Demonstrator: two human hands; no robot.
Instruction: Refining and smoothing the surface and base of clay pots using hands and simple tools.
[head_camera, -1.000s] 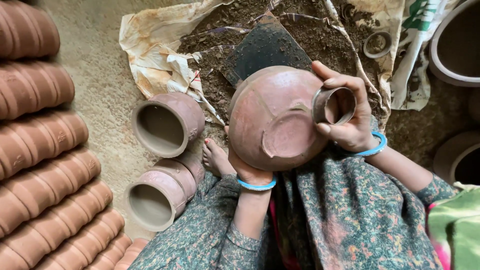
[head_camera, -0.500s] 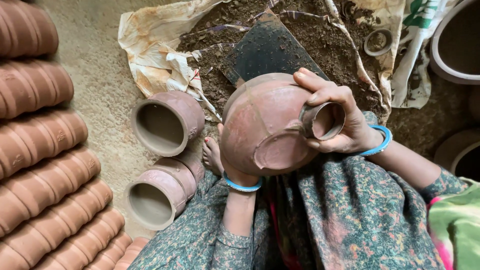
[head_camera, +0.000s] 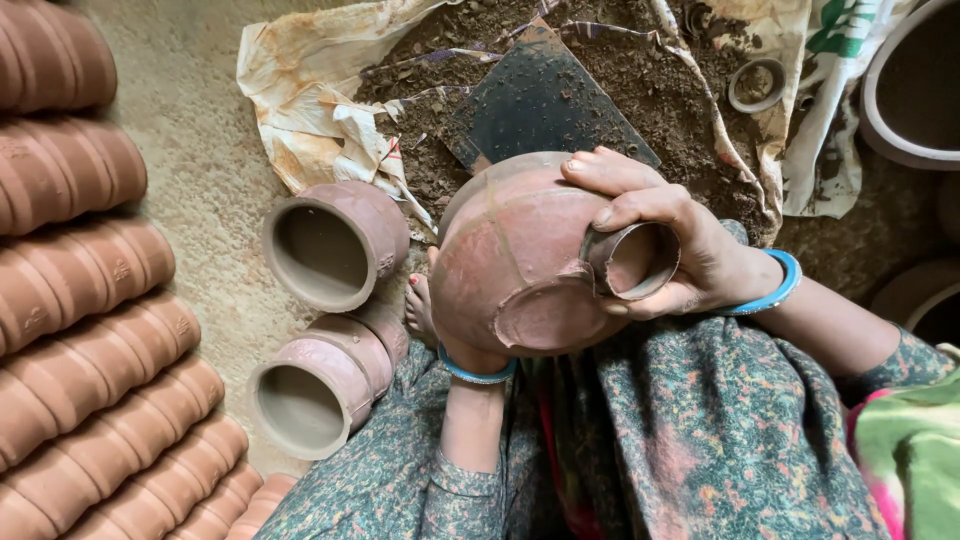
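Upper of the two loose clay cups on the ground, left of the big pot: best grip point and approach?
Grip the clay cup at its rim, one finger inside the mouth. It lies on its side with the opening facing lower left, so come from that side; the second cup crowds it from below.

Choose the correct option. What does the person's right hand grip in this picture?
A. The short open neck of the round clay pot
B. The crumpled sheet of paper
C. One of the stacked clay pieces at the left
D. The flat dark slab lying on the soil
A: the right hand has its fingers curled around the short open neck of the round clay pot, while the left hand supports that pot from underneath.
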